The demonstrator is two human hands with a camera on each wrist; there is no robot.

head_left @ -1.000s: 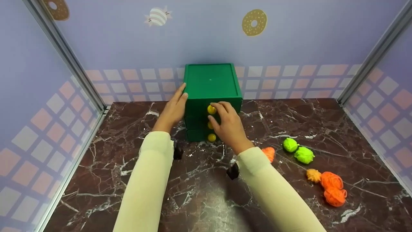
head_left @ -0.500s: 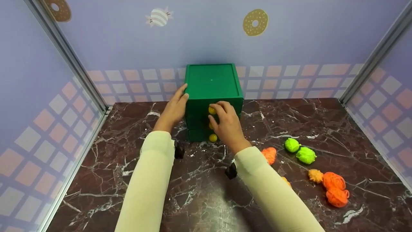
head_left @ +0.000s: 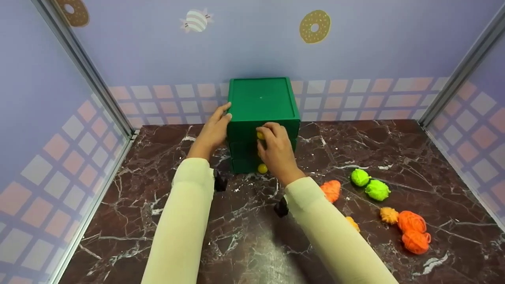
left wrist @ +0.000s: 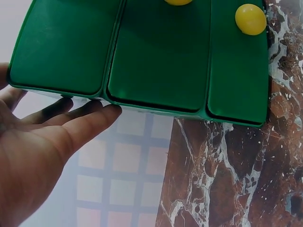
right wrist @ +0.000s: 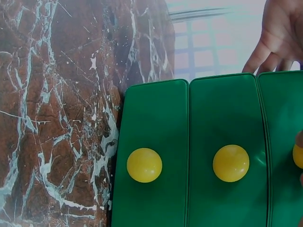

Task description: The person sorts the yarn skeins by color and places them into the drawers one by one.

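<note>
A green cabinet (head_left: 258,98) with three stacked drawers stands against the back wall, and each drawer front has a round yellow knob. My left hand (head_left: 213,134) lies along the cabinet's left side, its fingers stretched flat against it, as the left wrist view shows. With finger and thumb, my right hand (head_left: 278,152) pinches the top knob (right wrist: 298,155). The middle knob (right wrist: 231,163) shows in the right wrist view but is hidden behind the hand in the head view. The bottom knob (head_left: 262,169) is in plain sight. All three drawers are closed.
Right of the cabinet, small yarn balls lie on the dark marbled table (head_left: 244,236): two lime green ones (head_left: 377,190), several orange ones (head_left: 412,221) and a yellow-orange one (head_left: 389,215). Some sit partly behind the right sleeve (head_left: 335,228). Patterned wall panels enclose the sides and back.
The right thumb has closed in toward the top knob, and the hand now covers the middle knob in the head view. The left hand stays in place against the cabinet.
</note>
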